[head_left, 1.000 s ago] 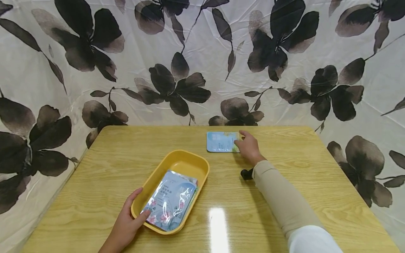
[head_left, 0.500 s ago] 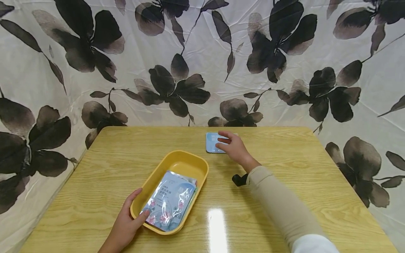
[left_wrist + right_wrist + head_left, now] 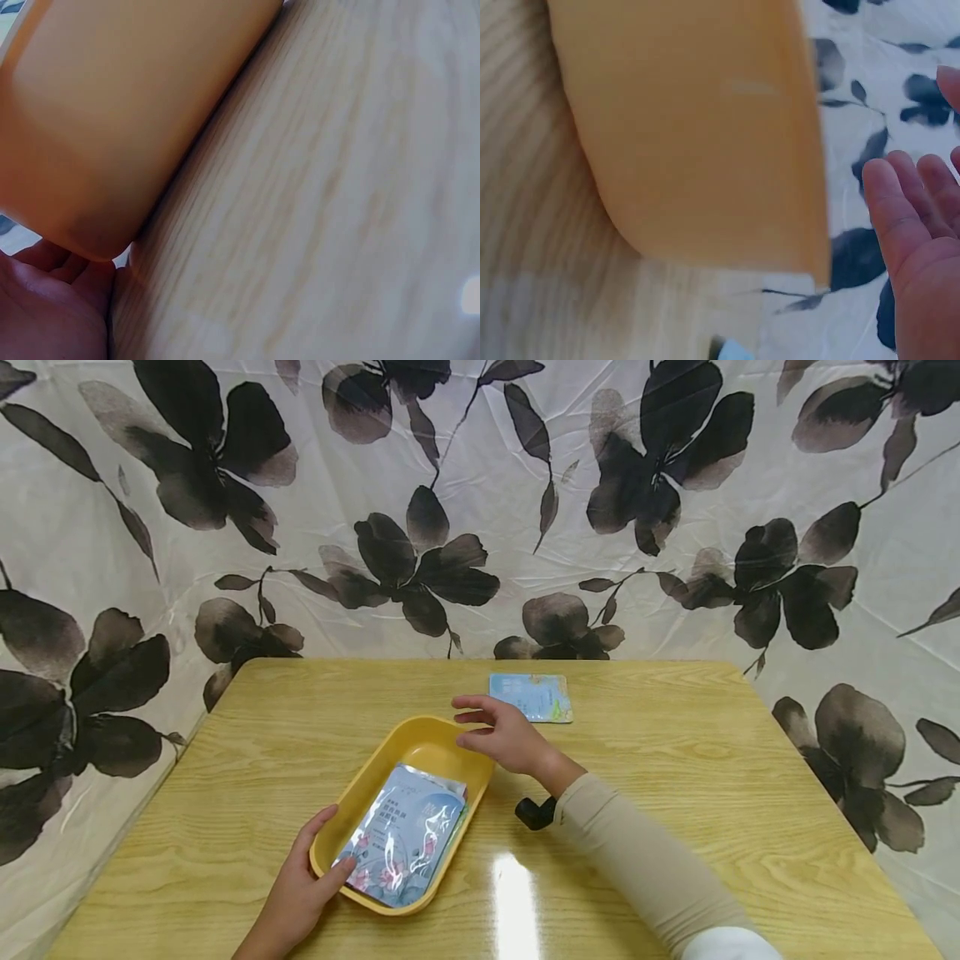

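Note:
A yellow plastic tray stands slanted on the table. My left hand grips its near left corner, thumb over the rim and fingers outside; in the left wrist view the fingers touch the tray wall. Inside lies a small pile of flat glossy sachets, topped by a pale blue one with pink flowers. Over the tray's far right corner hovers my right hand, holding nothing, fingers loosely extended; the right wrist view shows this hand apart from the tray. Behind it a light-blue sachet lies flat.
The wooden table has rounded far corners and meets a floral cloth backdrop. A black device sits at my right wrist. Light glares off the table right of the tray.
My right hand has moved left and nearer, from the light-blue sachet to above the tray's far right corner. That sachet stays on the table. The left hand and tray have not moved.

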